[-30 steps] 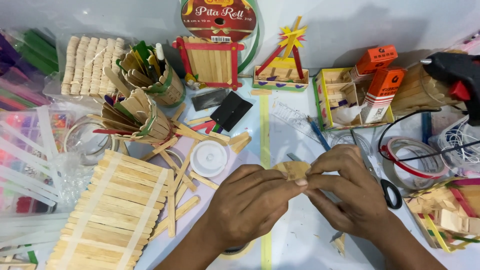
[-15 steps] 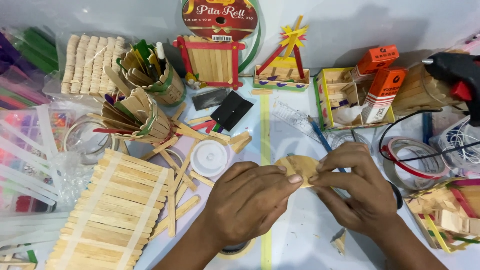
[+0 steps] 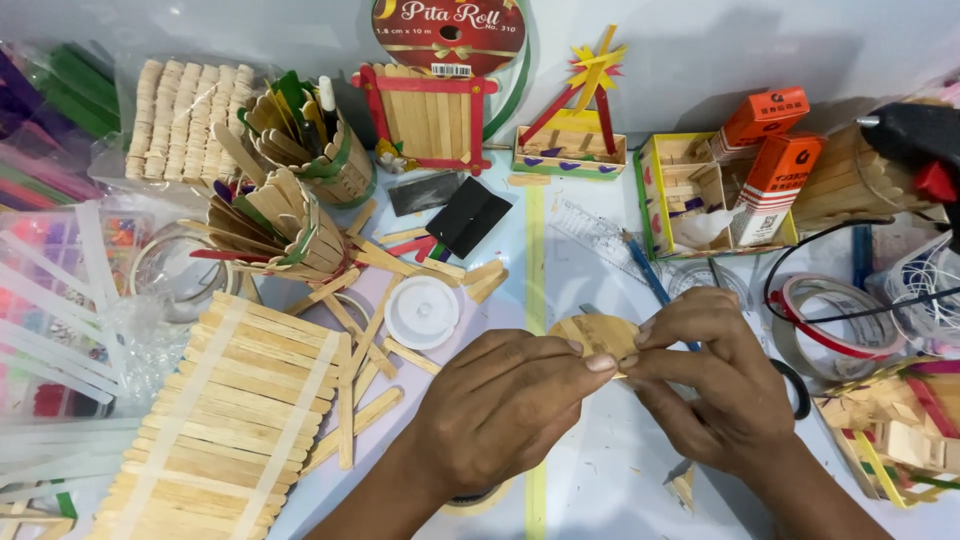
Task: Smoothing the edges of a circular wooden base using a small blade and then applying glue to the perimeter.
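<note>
Cluttered table [image 3: 590,470]: both hands' fingers [image 3: 600,362] pinch wooden disc [image 3: 592,334] (orange boxes [image 3: 775,150] behind).

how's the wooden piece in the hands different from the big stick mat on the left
The wooden piece is small and rounded; the stick mat is large and rectangular. The piece is pinched between the left hand and right hand, above the table; the mat lies flat and untouched. The mat has pale strips across it; the piece shows none. Both are light, bare wood.

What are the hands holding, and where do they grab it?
Both hands hold a small rounded wooden piece. The left hand pinches its lower left edge, the right hand its right edge, with fingertips.
</note>
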